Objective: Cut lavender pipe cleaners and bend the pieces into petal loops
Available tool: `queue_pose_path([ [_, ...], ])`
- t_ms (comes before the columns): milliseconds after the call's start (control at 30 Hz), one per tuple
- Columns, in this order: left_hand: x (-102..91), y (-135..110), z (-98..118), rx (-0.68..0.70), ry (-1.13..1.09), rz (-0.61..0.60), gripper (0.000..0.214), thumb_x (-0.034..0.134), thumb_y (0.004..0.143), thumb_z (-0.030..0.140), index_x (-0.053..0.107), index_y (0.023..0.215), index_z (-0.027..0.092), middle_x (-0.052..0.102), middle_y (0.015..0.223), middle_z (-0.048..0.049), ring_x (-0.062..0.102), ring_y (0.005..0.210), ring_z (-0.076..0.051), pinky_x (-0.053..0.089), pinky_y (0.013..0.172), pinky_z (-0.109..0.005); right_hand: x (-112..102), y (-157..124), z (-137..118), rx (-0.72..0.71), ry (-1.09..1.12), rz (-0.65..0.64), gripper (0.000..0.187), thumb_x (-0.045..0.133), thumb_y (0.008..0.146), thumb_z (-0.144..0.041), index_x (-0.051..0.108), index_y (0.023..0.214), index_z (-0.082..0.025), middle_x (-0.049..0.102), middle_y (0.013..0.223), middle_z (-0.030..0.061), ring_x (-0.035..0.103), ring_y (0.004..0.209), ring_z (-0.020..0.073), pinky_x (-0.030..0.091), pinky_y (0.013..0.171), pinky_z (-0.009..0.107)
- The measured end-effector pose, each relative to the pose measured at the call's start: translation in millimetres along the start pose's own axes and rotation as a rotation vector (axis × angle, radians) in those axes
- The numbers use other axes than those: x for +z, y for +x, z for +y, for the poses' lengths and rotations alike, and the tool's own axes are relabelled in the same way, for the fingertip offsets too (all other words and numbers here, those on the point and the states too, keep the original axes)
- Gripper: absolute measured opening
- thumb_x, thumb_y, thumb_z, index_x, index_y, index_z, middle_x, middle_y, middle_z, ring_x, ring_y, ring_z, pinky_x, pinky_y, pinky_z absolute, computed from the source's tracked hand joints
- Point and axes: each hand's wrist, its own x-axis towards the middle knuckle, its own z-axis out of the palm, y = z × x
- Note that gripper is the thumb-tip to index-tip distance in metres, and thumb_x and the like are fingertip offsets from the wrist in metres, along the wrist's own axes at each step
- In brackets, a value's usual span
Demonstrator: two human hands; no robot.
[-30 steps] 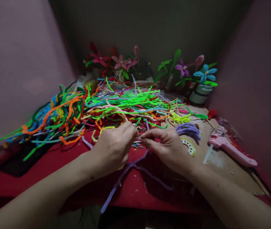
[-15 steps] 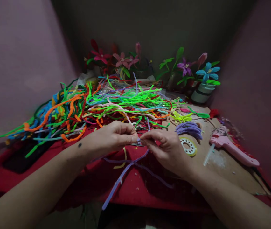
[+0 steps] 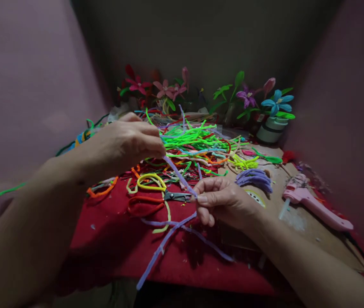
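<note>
A purple pipe cleaner (image 3: 179, 175) stretches slantwise between my two hands. Its upper end is pinched in my left hand (image 3: 139, 139), which is raised over the pile. Lower down and to the right, the fingertips of my right hand (image 3: 218, 197) press together on its other end. Below that hand, crossed purple pipe cleaners (image 3: 161, 248) fan out above the red cloth; where they join the held strand is hidden behind the fingers. Scissors (image 3: 169, 195) with one yellow and one red handle lie left of my right hand, blades pointing at it.
Behind my hands spreads a pile of colourful pipe cleaners (image 3: 188, 139). On the cardboard (image 3: 312, 239) at right are a purple bundle (image 3: 255, 179), a white-and-yellow disc (image 3: 256, 197) and a pink glue gun (image 3: 316, 203). Pipe-cleaner flowers (image 3: 278, 102) stand along the back.
My left hand has moved up and away from the right, drawing the purple strand out straight between them. The scissors have come into view. My right hand stays nearly in place.
</note>
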Motion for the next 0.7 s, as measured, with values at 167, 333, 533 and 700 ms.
queue_pose_path([
  [167,19.9,-5,-17,-0.407,0.153,0.359,0.032,0.039,0.089,0.034,0.061,0.108,0.018,0.055,0.116,-0.0084,0.046,0.108,-0.02,0.034,0.094,-0.037,-5,6,0,-0.135,0.105,0.156,0.012,0.071,0.065,-0.02,0.065,0.073,-0.013,0.068,0.066,0.0038,0.061,0.055,0.0103,0.045,0.053,0.021],
  [333,30.8,-38,5,-0.415,-0.327,-0.063,0.024,0.045,0.085,0.033,0.063,0.089,0.019,0.061,0.084,-0.0019,0.056,0.076,-0.012,0.043,0.07,-0.022,-9,14,3,-0.188,0.173,0.327,0.01,0.072,0.061,-0.016,0.067,0.069,-0.014,0.059,0.062,-0.0009,0.048,0.053,0.0068,0.041,0.051,0.022],
  [533,46.7,-52,31,-0.264,-0.257,-0.486,0.013,0.045,0.081,0.02,0.058,0.082,0.019,0.058,0.084,-0.0037,0.052,0.07,-0.014,0.037,0.059,-0.023,-10,14,6,-0.192,0.151,0.339,0.013,0.073,0.06,-0.015,0.067,0.071,-0.013,0.058,0.056,-0.0011,0.042,0.046,0.0036,0.03,0.043,0.016],
  [700,59.2,-55,37,-0.265,-0.132,-0.414,0.017,0.039,0.08,0.012,0.053,0.086,0.017,0.054,0.084,-0.0053,0.049,0.07,-0.015,0.038,0.061,-0.025,-8,14,7,-0.19,0.11,0.329,0.014,0.075,0.059,-0.017,0.065,0.07,-0.013,0.063,0.056,0.0023,0.041,0.04,0.003,0.028,0.04,0.016],
])
